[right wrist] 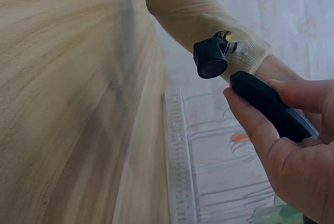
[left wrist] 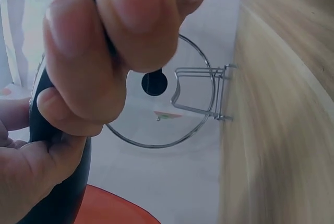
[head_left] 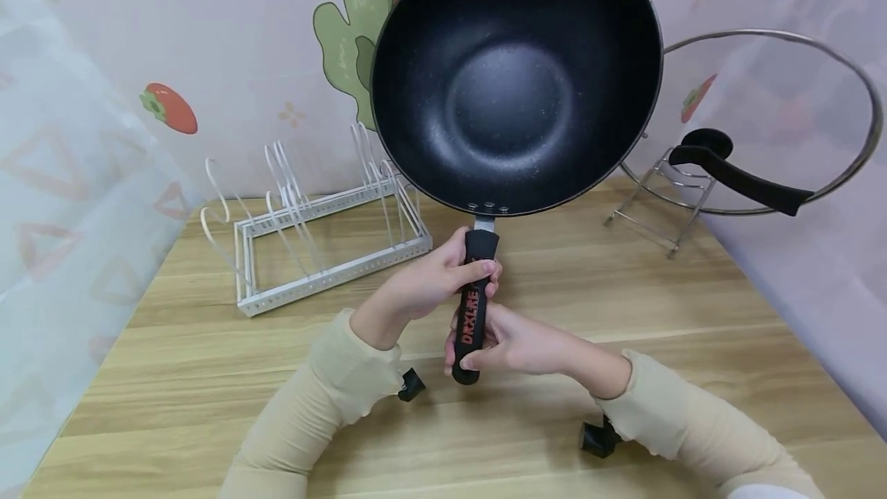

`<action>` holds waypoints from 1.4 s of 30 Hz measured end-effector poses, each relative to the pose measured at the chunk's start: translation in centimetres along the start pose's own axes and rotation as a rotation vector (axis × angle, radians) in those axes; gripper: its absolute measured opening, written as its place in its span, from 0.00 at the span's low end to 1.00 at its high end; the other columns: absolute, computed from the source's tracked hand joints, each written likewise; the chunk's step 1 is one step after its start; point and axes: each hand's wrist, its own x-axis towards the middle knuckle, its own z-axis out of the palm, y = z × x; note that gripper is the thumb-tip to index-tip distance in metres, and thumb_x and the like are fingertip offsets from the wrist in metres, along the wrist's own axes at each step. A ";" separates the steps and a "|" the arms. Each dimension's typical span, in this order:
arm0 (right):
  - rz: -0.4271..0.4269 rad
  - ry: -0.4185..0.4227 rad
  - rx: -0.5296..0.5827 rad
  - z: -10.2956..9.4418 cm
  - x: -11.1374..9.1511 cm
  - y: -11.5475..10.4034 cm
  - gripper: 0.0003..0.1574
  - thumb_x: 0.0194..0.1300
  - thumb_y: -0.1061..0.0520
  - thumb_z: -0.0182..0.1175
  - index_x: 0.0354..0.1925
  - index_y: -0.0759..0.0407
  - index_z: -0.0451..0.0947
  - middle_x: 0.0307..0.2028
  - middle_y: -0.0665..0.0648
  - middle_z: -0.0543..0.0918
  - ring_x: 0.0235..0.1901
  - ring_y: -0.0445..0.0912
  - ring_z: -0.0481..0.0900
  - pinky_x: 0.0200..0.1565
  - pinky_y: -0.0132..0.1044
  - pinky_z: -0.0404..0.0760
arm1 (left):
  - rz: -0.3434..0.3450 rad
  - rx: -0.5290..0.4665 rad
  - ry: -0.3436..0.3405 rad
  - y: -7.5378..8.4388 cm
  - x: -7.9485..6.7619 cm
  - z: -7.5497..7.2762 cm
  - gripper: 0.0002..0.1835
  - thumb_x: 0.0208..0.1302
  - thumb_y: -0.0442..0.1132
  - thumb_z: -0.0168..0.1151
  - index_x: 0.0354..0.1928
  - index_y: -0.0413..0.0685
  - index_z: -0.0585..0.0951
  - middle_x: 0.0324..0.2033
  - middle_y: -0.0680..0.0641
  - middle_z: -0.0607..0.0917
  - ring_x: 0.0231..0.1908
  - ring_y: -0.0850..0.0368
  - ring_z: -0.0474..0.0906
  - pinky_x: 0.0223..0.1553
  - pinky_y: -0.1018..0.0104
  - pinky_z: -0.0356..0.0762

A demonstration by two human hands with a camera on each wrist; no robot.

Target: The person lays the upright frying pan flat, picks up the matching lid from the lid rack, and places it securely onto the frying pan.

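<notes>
Slanting down toward person [head_left: 312, 399]: wok handle [head_left: 472, 318]

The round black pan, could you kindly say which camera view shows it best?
The head view: it shows nearly all of the round black pan, inside included, and most of its red-lettered black handle; the top edge is cropped. The left wrist view has only dark parts behind fingers; the right wrist view, mainly the handle's end.

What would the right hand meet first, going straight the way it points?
Past the pan handle it grips, the right hand would probably meet the left forearm, though depth is unclear.
</notes>
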 end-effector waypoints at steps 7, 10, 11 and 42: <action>0.020 -0.037 0.036 -0.2 -1.2 0.4 0.16 0.70 0.71 0.58 0.53 0.75 0.67 0.44 0.61 0.84 0.48 0.48 0.84 0.54 0.36 0.81 | -0.064 0.014 0.023 -0.5 0.3 0.7 0.11 0.78 0.27 0.48 0.53 0.38 0.59 0.34 0.47 0.78 0.33 0.59 0.77 0.42 0.68 0.75; -0.004 -0.048 0.063 -0.2 -1.8 0.6 0.17 0.69 0.72 0.58 0.52 0.76 0.66 0.44 0.64 0.83 0.49 0.51 0.85 0.54 0.38 0.81 | -0.084 0.024 0.025 -0.7 0.5 1.0 0.10 0.78 0.27 0.48 0.53 0.37 0.59 0.34 0.47 0.78 0.33 0.59 0.78 0.43 0.68 0.76; -0.013 -0.050 0.067 -0.2 -2.0 0.7 0.17 0.69 0.72 0.58 0.52 0.76 0.65 0.44 0.65 0.83 0.48 0.51 0.85 0.54 0.38 0.81 | -0.087 0.027 0.027 -0.8 0.6 1.1 0.11 0.78 0.27 0.48 0.53 0.37 0.59 0.34 0.47 0.78 0.33 0.59 0.78 0.43 0.68 0.76; 0.031 -0.102 0.318 -0.5 -4.2 1.9 0.24 0.67 0.75 0.55 0.55 0.75 0.55 0.46 0.59 0.80 0.50 0.49 0.85 0.56 0.44 0.81 | -0.153 -0.004 -0.024 -2.9 2.0 2.3 0.13 0.79 0.29 0.48 0.56 0.36 0.57 0.35 0.47 0.78 0.34 0.61 0.79 0.45 0.67 0.77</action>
